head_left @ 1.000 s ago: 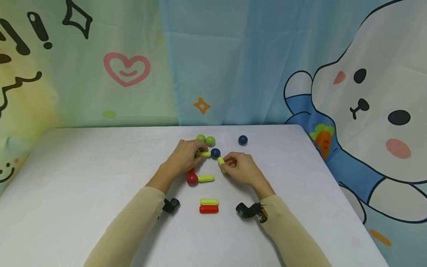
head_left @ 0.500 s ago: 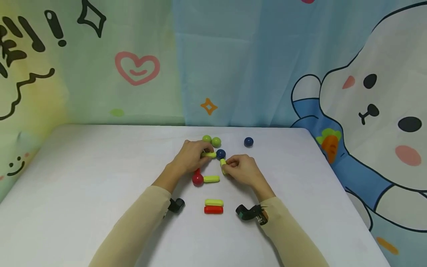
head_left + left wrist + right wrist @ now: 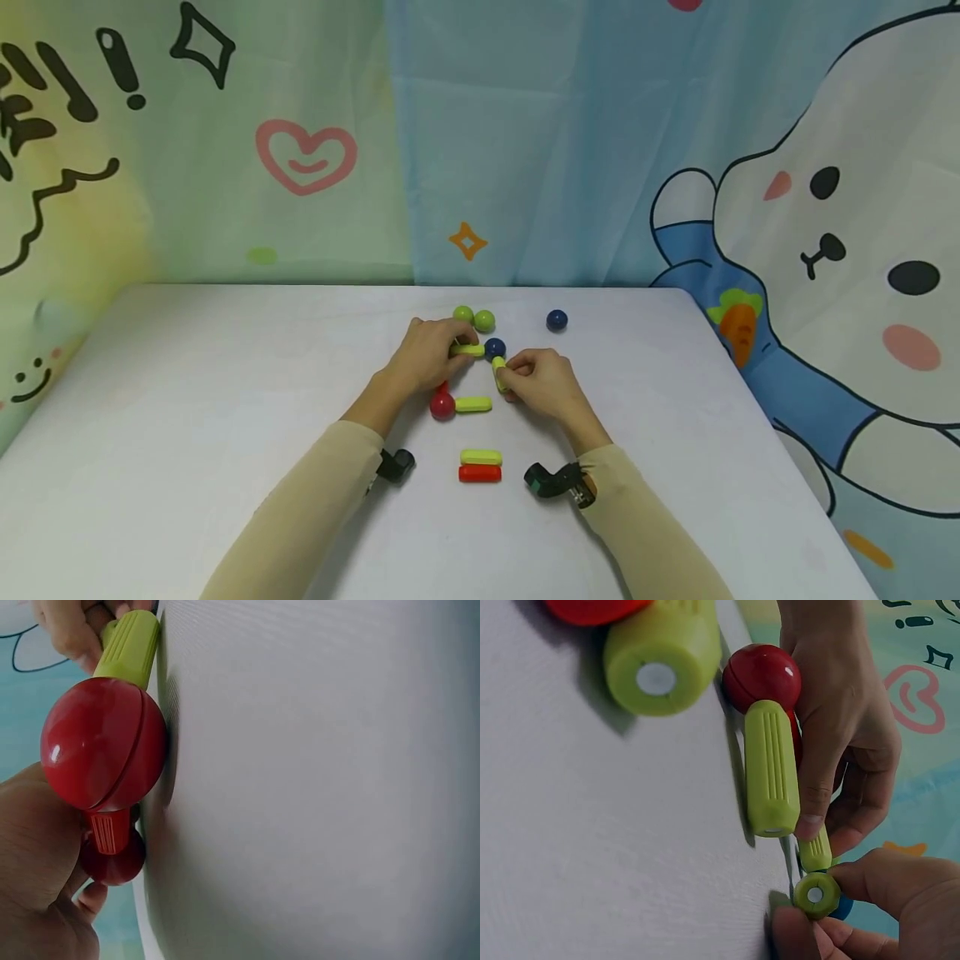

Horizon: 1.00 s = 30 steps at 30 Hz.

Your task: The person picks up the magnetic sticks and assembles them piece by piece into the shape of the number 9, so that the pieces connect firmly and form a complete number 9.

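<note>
My left hand [image 3: 427, 354] pinches a yellow-green magnetic stick [image 3: 468, 351] whose right end meets a dark blue ball [image 3: 494, 348]. My right hand [image 3: 543, 382] pinches another yellow-green stick [image 3: 498, 373] between thumb and fingers, its far end right at the ball's near side. The right wrist view shows this stick's round end [image 3: 815, 895] with a pale metal disc. Beneath the left hand sits a red ball [image 3: 442, 406], with a yellow-green stick [image 3: 473, 404] attached on its right and a red stick [image 3: 110, 831] leading to a second red ball [image 3: 112, 864].
Two green balls [image 3: 484, 321] lie behind the left hand. A loose blue ball [image 3: 557, 321] stands at the back right. Nearer the person, a yellow-green stick [image 3: 481, 457] and a red stick [image 3: 480, 473] lie side by side on the white table [image 3: 247, 350].
The right hand has brought its stick slightly left, up against the blue ball. The left hand keeps its grip on its stick. The head view has shifted a little.
</note>
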Tool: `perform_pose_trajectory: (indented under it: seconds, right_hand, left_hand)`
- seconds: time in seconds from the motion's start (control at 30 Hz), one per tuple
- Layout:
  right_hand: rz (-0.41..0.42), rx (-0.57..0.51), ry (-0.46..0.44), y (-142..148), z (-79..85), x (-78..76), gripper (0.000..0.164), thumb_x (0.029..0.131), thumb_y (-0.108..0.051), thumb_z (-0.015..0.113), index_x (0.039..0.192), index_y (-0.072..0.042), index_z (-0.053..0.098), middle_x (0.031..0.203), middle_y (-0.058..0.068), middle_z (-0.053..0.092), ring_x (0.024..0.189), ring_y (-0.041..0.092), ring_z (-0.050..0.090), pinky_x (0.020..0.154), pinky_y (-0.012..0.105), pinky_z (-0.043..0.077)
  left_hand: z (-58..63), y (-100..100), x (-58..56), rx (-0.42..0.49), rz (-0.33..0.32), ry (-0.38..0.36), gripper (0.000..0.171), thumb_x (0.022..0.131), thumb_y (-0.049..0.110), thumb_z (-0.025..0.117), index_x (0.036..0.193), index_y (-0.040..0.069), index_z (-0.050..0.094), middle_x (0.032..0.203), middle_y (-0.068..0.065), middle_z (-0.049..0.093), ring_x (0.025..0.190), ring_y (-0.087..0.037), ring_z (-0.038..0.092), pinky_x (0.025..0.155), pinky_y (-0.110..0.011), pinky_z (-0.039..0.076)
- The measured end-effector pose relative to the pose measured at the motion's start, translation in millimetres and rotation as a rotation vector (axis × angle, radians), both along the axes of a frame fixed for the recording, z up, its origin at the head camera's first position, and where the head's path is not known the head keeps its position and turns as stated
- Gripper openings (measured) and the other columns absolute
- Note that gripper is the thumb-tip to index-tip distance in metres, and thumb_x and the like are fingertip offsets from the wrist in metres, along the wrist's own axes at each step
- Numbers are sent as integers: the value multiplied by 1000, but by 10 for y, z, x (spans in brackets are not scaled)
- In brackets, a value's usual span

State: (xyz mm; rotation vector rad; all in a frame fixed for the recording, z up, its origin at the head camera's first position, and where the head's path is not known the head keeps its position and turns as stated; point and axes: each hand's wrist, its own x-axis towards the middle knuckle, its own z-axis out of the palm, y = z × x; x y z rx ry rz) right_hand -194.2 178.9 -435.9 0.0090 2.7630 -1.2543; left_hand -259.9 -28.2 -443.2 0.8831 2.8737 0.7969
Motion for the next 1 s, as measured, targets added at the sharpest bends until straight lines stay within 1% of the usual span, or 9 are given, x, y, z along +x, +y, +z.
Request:
perform_pose_trajectory:
  seconds: [0.13,0.27,0.43,0.57,0.73,0.8,0.87,1.0]
  right_hand:
    - [-2,29,6,-5,-19,0,23,93,-26,72,101,-5,76,75,0,74,63,11,69,69,28,51]
    - [-1,32,8,-3,-37,-7,23,93,-28,72,101,-6,75,75,0,73,62,11,68,68,28,51]
    - [-2,29,1,4,-55,-16,24,94,-28,72,101,-6,75,75,0,73,62,11,68,68,28,51]
    - [-3,16,-10,8,-54,-12,23,94,-28,72,102,-6,75,76,0,72,63,12,68,68,28,51]
    - [2,6,-10,19,-63,-16,23,94,-27,72,101,-6,75,76,1,72,63,12,67,66,28,51]
    - [7,6,-7,24,-69,-19,23,94,-28,72,101,-6,75,75,1,72,63,12,67,66,28,51]
    - [15,6,-6,28,-71,-23,23,94,-28,71,100,-6,74,75,0,72,63,12,67,66,28,51]
    - [27,9,-15,38,-66,-30,23,95,-28,71,101,-6,74,75,0,72,63,12,67,68,28,51]
  left_hand:
    - [2,8,-1,-1,-2,2,18,94,23,76,112,21,72,101,6,72,93,-15,64,91,-43,39]
    - [8,5,-1,0,6,-12,19,94,24,76,112,21,72,102,6,72,92,-16,63,91,-43,39]
    - [-6,2,11,4,7,-41,21,96,23,74,116,20,70,107,5,70,95,-16,60,89,-41,38]
    - [-6,-3,26,-20,-6,-29,25,97,24,71,121,19,68,112,3,67,97,-17,59,87,-42,38]
    - [11,-28,43,-47,-7,-2,28,97,27,71,124,21,67,126,-1,64,117,-22,59,94,-46,40]
    - [22,-43,54,-43,-2,5,29,96,27,71,125,21,67,128,-2,63,121,-23,57,96,-47,39]
    - [32,-59,65,-33,-1,13,30,96,27,72,125,21,67,128,-3,62,116,-22,57,96,-48,38]
    - [53,-78,90,-21,-13,26,27,96,27,72,123,22,67,124,-4,62,99,-19,57,93,-47,37]
